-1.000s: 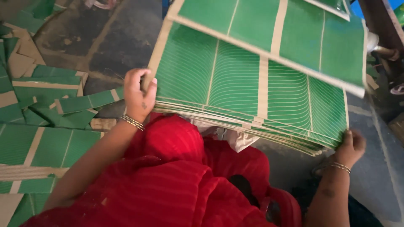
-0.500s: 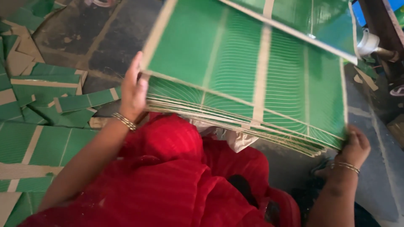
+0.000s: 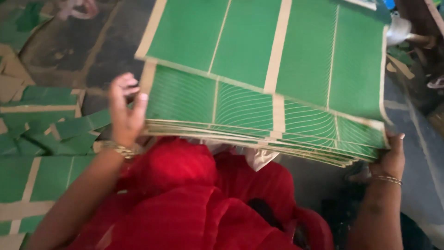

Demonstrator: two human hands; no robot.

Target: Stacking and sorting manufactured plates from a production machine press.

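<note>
A thick stack of green printed sheets (image 3: 259, 111) with tan borders rests over my lap, above red cloth (image 3: 185, 199). A top bundle of sheets (image 3: 273, 51) lies skewed on the stack, pushed away from me. My left hand (image 3: 125, 113) presses flat against the stack's left edge, fingers spread. At the near right corner, my right hand (image 3: 392, 157) grips the stack from below. Both wrists wear thin bangles.
Loose green sheets and tan offcuts (image 3: 41, 134) litter the dark floor (image 3: 83, 55) on my left. A white object (image 3: 398, 28) and dark clutter sit at the upper right, beside grey floor (image 3: 416, 180).
The top bundle has slid further over the stack. My left hand shifted from gripping the upper left corner to pressing the stack's side.
</note>
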